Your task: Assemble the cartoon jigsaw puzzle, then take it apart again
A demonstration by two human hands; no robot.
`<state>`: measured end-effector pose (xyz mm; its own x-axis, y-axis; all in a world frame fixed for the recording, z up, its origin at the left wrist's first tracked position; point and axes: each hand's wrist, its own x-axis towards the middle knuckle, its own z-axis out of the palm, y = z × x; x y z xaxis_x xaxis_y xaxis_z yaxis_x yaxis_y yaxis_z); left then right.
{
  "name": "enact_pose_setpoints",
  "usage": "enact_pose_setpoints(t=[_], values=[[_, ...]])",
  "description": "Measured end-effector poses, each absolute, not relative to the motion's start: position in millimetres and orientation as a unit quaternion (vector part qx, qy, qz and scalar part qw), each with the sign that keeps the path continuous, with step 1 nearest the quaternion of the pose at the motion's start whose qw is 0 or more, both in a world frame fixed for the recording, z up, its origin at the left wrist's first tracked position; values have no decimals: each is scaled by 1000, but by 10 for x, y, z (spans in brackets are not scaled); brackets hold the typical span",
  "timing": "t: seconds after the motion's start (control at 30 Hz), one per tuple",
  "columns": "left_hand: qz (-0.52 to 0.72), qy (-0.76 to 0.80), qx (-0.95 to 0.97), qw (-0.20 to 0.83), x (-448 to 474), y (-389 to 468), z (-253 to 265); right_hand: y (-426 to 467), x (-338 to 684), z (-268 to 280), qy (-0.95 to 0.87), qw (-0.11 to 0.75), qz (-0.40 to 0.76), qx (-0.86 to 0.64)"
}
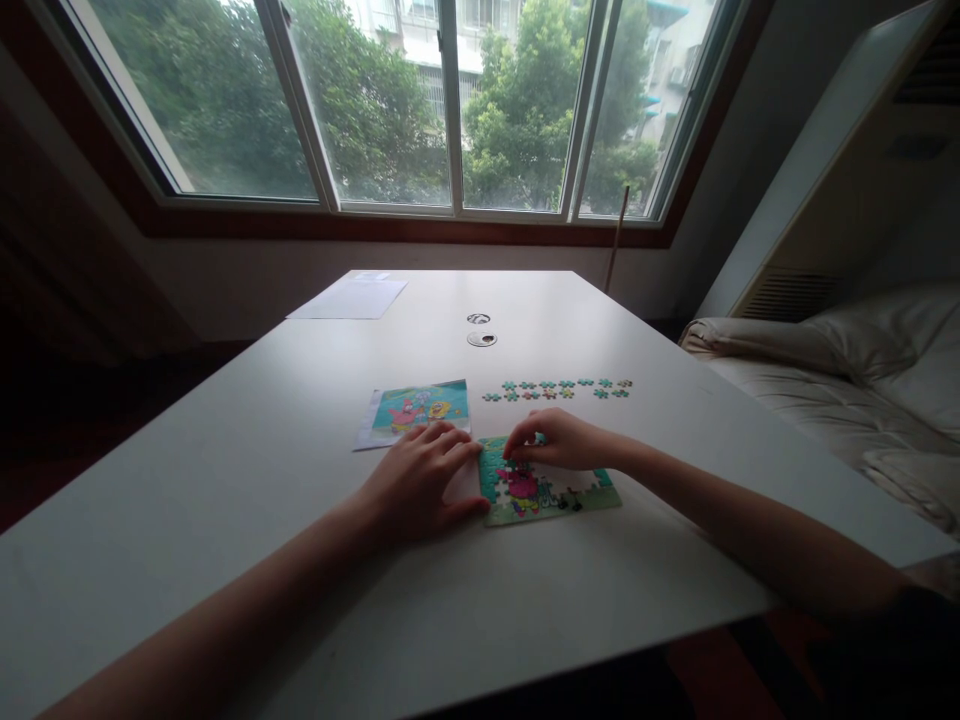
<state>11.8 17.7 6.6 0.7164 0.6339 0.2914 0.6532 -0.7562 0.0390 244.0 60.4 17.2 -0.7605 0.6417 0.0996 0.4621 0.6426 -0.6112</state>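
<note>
A partly filled jigsaw puzzle [523, 488] with a pink cartoon figure lies on the white table, pale gaps showing at its upper middle and right. My left hand [424, 480] rests flat and open at its left edge, thumb and fingertips against the border. Over the puzzle's upper part, my right hand [562, 438] is closed in a pinch on a small jigsaw piece, mostly covered by the fingers. Its fingertips are down at the pink figure's top. Just left, partly under my left fingers, lies a reference picture [405, 412]. Loose jigsaw pieces [549, 393] lie in two rows behind my right hand.
Two small round items [481, 339] sit farther back on the white table [300, 430]. White paper sheets [352, 298] lie at the far left corner. Beyond the table is a window [457, 110]; a padded light-coloured seat [810, 390] stands on the right.
</note>
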Motion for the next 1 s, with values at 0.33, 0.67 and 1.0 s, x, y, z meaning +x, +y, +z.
enact_pose_setpoints(t=[0.33,0.67,1.0], values=[[-137,-350,-926,33,120,183,61,606,2488,193,-902,194,245,-297],[-147,-316,-937,-19,158,122,66,782,2889,222,-893,158,212,-365],[-120,-243,-960,-77,221,58,95,830,2911,159,-894,146,220,-362]])
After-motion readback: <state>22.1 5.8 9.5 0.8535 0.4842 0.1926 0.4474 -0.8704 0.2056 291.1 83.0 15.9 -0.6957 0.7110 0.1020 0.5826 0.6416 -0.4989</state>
